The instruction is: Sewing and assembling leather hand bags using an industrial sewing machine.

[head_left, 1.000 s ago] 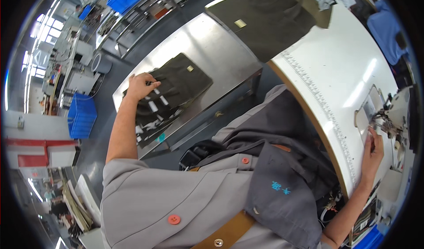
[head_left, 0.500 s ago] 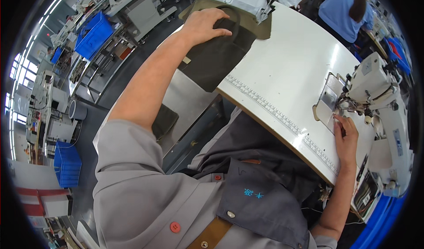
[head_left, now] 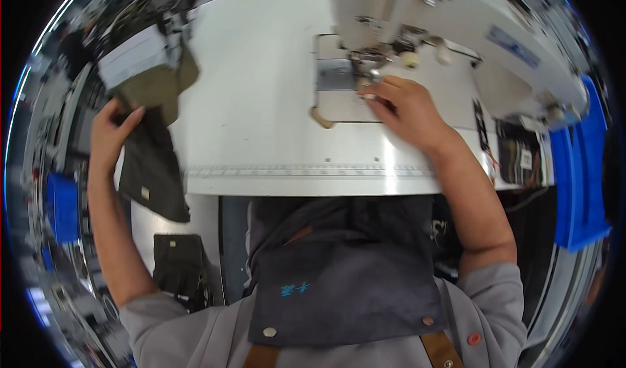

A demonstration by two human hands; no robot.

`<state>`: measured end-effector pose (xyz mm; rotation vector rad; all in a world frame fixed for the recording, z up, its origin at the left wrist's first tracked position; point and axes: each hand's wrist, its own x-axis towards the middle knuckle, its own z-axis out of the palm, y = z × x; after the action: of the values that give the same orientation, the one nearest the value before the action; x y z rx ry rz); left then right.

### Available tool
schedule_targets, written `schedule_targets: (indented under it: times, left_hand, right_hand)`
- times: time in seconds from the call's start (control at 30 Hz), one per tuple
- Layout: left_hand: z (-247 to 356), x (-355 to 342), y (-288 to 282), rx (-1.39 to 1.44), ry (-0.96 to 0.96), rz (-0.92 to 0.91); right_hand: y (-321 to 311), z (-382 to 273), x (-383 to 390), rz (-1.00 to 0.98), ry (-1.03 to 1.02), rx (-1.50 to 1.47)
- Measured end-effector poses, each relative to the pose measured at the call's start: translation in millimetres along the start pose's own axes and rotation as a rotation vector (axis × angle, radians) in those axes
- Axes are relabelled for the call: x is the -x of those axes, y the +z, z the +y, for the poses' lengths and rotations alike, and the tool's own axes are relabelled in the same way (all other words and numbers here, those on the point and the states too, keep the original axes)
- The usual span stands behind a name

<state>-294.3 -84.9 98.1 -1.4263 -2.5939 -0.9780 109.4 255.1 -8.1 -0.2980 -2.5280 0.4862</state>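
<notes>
The left hand grips the upper edge of a dark olive fabric piece, fingers curled closed over the cloth, at the left end of the white sewing table. The piece hangs down from that hand over the table's left corner, its long axis running roughly from the hand down toward the person's body, with a small pale label near its lower edge. Just above the left hand lies a stack of lighter olive and white-edged cloth. The right hand rests well apart to the right, flat on the table with fingers loosely spread and holding nothing that shows, its fingertips touching the metal needle plate under the head of the white sewing machine. The fabric lies far left of the needle, so the left hand is much nearer to it.
</notes>
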Motion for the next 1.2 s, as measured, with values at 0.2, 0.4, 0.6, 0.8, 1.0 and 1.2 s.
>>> schedule_targets:
  times: [0.2, 0.4, 0.6, 0.8, 1.0, 1.2]
  left_hand:
    - [120, 13, 32, 0.192, 0.034, -0.12]
    - [179, -24, 151, 0.268, 0.05, -0.232]
    - [187, -27, 226, -0.234, 0.41, 0.14]
    - [203, 3, 229, 0.098, 0.694, -0.276]
    - [194, 13, 238, 0.049, 0.544, -0.202]
    - [194, 8, 238, 0.323, 0.386, -0.236]
  right_hand:
    - [1, 4, 0, 0.004, -0.033, 0.052]
    - [4, 8, 5, 0.049, -0.046, 0.02]
    - [4, 5, 2, 0.031, -0.045, 0.008]
    - [0, 1, 4, 0.018, -0.037, 0.077]
    - [6, -1, 0, 0.055, -0.064, 0.038]
    - [-6, -5, 3, 0.07, -0.134, 0.053]
